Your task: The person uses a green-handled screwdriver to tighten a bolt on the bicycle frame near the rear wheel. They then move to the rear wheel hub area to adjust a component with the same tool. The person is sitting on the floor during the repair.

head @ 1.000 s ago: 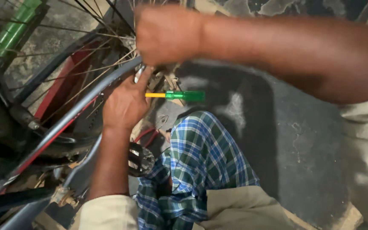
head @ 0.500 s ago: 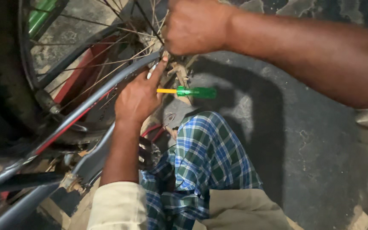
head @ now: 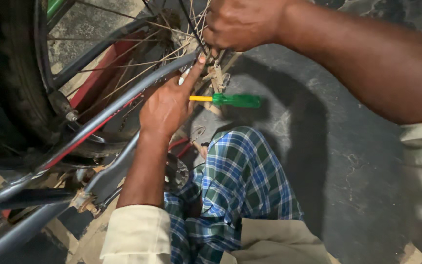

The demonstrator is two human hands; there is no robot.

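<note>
Your left hand (head: 168, 105) presses flat on the smooth grey frame tube (head: 123, 105); your right hand (head: 242, 22) is fisted among thin wire spokes (head: 137, 63), its hold hidden.

- The bicycle wheel (head: 25, 93) stands upright, with a black tyre, a dark rim and thin metal spokes meeting at the hub
- The grey frame tube (head: 123, 105) runs slantwise across the wheel towards its hub
- The screwdriver (head: 228, 100), with a green handle and yellow collar, lies level just below and right of the wheel's hub; its tip is hidden
</note>
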